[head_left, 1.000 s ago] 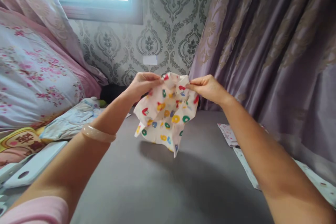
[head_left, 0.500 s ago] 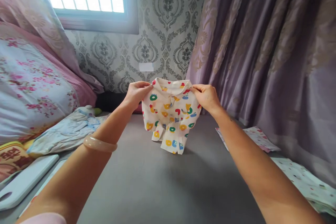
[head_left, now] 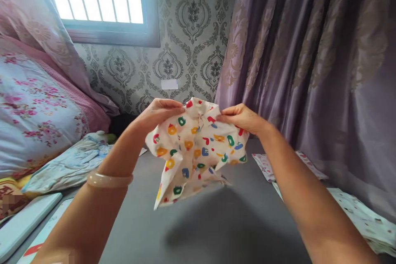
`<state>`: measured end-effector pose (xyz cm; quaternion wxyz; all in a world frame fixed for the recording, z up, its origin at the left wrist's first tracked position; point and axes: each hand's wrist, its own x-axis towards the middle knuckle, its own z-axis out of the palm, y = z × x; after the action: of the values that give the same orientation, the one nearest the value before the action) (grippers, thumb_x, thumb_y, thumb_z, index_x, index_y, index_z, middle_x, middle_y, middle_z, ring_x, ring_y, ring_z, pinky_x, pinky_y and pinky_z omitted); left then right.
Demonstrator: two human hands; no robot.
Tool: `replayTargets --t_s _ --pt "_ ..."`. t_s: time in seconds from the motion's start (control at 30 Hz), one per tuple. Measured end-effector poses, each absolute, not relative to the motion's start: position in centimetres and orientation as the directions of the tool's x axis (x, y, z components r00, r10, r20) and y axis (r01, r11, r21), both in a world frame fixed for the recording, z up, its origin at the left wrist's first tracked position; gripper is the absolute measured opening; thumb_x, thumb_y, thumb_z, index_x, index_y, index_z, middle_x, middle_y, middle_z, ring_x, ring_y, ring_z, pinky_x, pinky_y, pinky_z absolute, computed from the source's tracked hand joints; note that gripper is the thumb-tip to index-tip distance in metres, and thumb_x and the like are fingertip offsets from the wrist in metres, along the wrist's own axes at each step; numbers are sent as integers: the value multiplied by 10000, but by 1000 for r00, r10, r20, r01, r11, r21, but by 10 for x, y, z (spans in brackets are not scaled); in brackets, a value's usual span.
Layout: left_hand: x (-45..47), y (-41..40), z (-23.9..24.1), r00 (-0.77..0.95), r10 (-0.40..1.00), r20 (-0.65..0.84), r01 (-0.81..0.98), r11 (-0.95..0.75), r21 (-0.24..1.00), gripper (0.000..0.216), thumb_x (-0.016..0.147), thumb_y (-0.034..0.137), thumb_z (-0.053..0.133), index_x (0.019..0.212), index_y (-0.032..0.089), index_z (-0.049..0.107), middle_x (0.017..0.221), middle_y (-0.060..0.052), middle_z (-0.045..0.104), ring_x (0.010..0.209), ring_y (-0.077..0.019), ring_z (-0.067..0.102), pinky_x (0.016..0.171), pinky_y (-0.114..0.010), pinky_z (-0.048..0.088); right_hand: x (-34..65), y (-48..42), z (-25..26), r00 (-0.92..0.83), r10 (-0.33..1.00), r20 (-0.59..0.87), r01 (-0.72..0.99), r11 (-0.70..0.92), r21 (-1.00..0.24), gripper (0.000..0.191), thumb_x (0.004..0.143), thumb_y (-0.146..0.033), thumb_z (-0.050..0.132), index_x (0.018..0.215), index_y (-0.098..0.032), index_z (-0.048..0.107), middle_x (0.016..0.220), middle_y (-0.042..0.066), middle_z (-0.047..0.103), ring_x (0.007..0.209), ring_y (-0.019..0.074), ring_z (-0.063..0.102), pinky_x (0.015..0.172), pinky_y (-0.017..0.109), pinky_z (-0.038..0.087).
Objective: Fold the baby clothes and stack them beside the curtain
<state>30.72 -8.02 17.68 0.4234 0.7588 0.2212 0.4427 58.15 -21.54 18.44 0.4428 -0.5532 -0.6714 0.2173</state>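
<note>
A small white garment (head_left: 194, 148) printed with coloured letters and rings hangs in the air above a grey surface (head_left: 216, 227). My left hand (head_left: 159, 112) pinches its upper left edge and my right hand (head_left: 239, 117) pinches its upper right edge. Both hands are closed on the cloth at about chest height. The lower part of the garment flares toward me, with one corner (head_left: 159, 202) swung out to the lower left. A pale bangle (head_left: 109, 180) sits on my left wrist.
Floral pink bedding (head_left: 37, 111) and a crumpled pale blue cloth (head_left: 68, 165) lie at the left. A white board (head_left: 24, 222) rests at the lower left. Folded patterned cloths (head_left: 355, 210) lie at the right below a purple curtain (head_left: 309, 70). A patterned wall with a window stands behind.
The garment hung straight down half a second ago; its lower part has now swung up and toward me. Both hands kept their grip on the top edge.
</note>
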Motion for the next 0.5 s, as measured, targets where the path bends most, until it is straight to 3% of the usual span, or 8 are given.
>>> replayTargets --t_s 0.07,0.13,0.2,0.27,0.33,0.37,0.43,0.5 --pt "298 -83 178 727 595 343 -39 -463 886 322 476 428 887 652 190 759 667 -100 717 612 -249 677 575 -374 551 589 -225 187 -192 977 95 468 176 -866 435 642 -513 831 933 -190 807 842 59 783 716 219 721 619 292 571" --pt "292 -82 179 798 542 263 16 -456 890 321 437 401 906 614 184 749 660 -112 710 605 -256 668 589 -396 544 596 -228 187 -251 967 -31 473 95 -876 459 629 -516 840 930 -171 807 849 80 783 680 212 713 594 283 559" --pt "297 -79 177 698 644 313 96 -517 851 272 501 402 870 627 193 751 672 -97 710 625 -252 663 625 -398 534 597 -220 181 -134 989 59 514 120 -849 410 666 -528 815 889 -184 811 828 73 783 675 217 706 571 281 544" --pt "311 -78 173 420 757 501 187 -612 768 213 612 414 786 649 208 745 692 -77 707 704 -258 669 699 -404 523 592 -206 173 99 937 335 615 207 -761 340 727 -525 768 851 -212 809 827 52 782 740 236 708 587 284 534" --pt "327 -81 170 115 689 716 266 -715 646 188 707 405 689 684 224 734 755 -66 712 848 -265 668 804 -411 501 583 -194 167 260 740 621 751 248 -611 279 794 -496 712 831 -234 802 862 36 780 855 251 703 642 285 526" --pt "333 -83 169 42 626 779 289 -754 590 181 729 394 661 704 228 730 785 -61 713 903 -262 659 843 -406 487 578 -191 165 266 670 693 796 253 -550 269 816 -486 688 822 -240 798 878 29 777 901 252 697 669 285 522" --pt "339 -86 169 62 595 801 238 -788 568 186 724 397 657 732 222 719 786 -53 709 889 -245 653 833 -380 485 572 -191 166 193 712 675 784 302 -542 301 812 -516 678 785 -238 792 857 23 771 901 246 697 687 287 523" --pt "339 -86 171 134 688 713 77 -725 685 243 679 433 690 739 198 699 699 -43 684 739 -218 645 714 -342 499 570 -196 171 88 849 521 642 351 -681 364 735 -583 725 777 -228 792 817 23 769 814 229 705 667 292 538"
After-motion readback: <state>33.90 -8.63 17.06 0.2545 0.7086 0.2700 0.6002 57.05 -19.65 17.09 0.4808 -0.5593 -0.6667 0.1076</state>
